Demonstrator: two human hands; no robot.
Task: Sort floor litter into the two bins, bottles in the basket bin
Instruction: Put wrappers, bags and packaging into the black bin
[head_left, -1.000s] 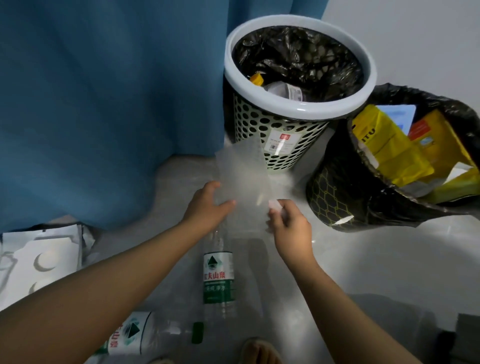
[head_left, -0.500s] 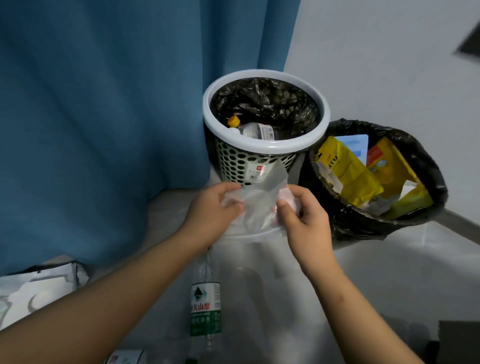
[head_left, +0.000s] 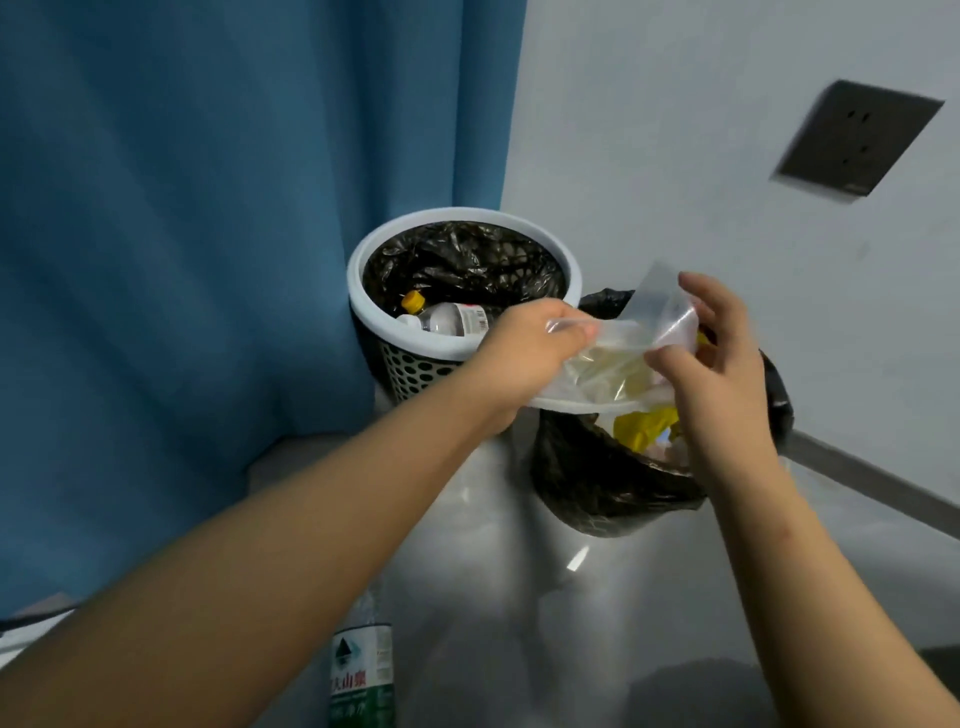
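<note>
Wrapper (head_left: 618, 358) | left grip (head_left: 524, 353), right grip (head_left: 722, 364) pinch | over bag bin (head_left: 597, 483) | bottle (head_left: 362, 670) below

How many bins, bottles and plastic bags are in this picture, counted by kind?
Bins: 2 (basket bin, black-bag bin)
Bottles: 2 (yellow-capped bottle in the basket bin, green-label bottle on the floor)
Clear plastic bag: 1
Total: 5

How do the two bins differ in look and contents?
The basket bin has a white rim and a wall with holes; the other bin is wrapped in its black bag. The basket bin holds a bottle with a yellow cap; the other bin holds yellow wrappers. The left hand and right hand hold a clear plastic bag above the other bin, not the basket bin. Both have black liners.
</note>
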